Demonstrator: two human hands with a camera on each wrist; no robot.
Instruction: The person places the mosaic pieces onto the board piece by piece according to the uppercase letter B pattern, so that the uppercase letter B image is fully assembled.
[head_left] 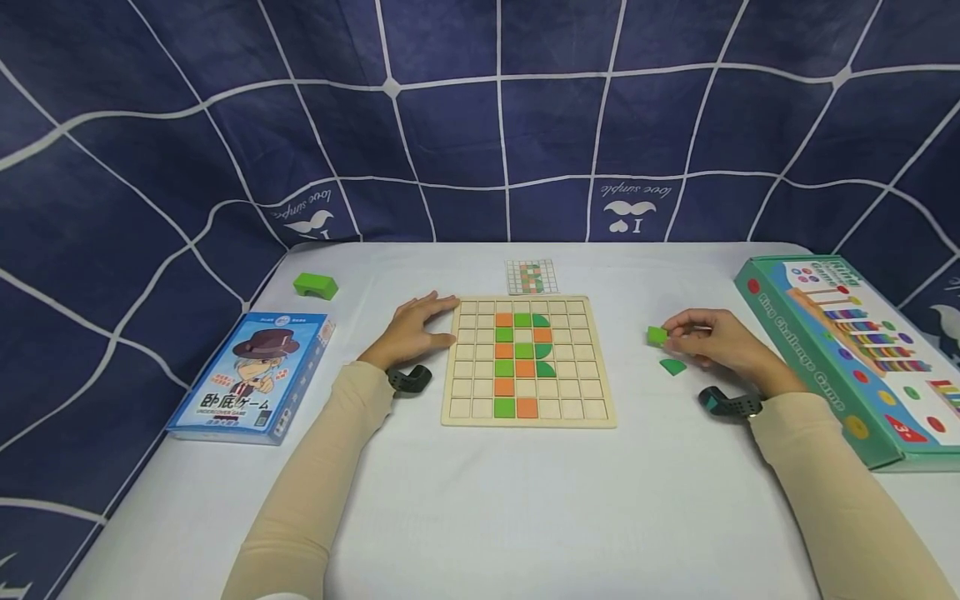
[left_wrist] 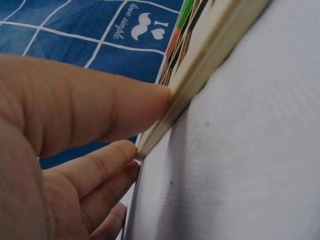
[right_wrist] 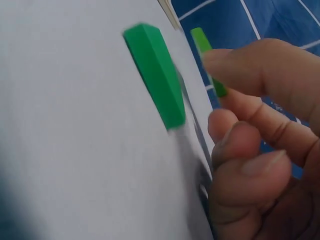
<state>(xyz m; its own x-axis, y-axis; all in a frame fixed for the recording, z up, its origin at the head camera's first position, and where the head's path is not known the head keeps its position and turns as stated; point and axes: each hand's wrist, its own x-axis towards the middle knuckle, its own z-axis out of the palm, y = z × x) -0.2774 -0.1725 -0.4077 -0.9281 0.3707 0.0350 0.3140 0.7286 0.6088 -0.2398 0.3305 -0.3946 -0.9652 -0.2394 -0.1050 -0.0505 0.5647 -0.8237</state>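
A light wooden grid board [head_left: 581, 387] lies on the white table, with orange, light green and dark green tiles set in its squares. My left hand [head_left: 411, 332] rests at the board's left edge. In the left wrist view its thumb [left_wrist: 125, 102] touches the board's side, and a fingertip reaches the corner. To the right of the board, my right hand [head_left: 708, 340] pinches a light green square tile [head_left: 657, 336] between thumb and finger. A dark green rounded tile [head_left: 672, 367] lies on the table just below that hand; it appears close up in the right wrist view.
Behind the board lies a small pattern card [head_left: 532, 277]. A blue game box [head_left: 251, 379] is at the left, with a green arch block [head_left: 316, 286] behind it. At the right stands a large green game box [head_left: 862, 358]. Blue checked cloth [head_left: 450, 125] hangs behind the table.
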